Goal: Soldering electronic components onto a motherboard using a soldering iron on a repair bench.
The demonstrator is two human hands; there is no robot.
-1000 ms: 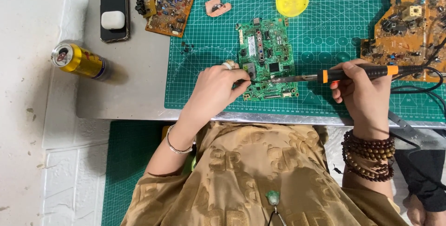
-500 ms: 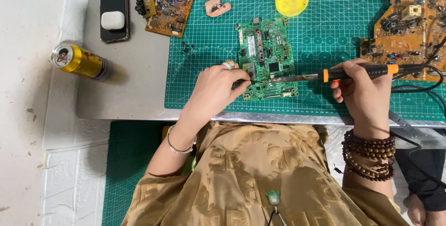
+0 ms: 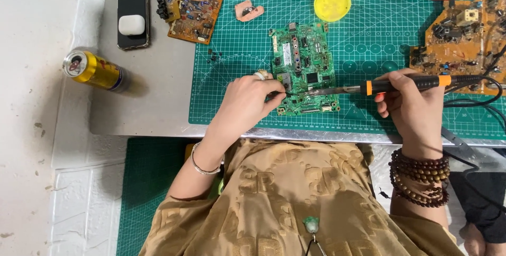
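A green circuit board (image 3: pixel 303 69) lies flat on the green cutting mat (image 3: pixel 369 35), near the front edge of the surface. It is full of tiny parts. A soldering iron (image 3: pixel 392 84) with an orange and black handle lies almost level, its thin metal tip touching the board's lower part.

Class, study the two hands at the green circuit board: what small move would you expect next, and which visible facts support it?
Probably a slight nudge of the soldering iron tip onto the joint. The right hand holds it almost flat, tip at the green circuit board's lower edge, where the left hand pinches something thin against it.
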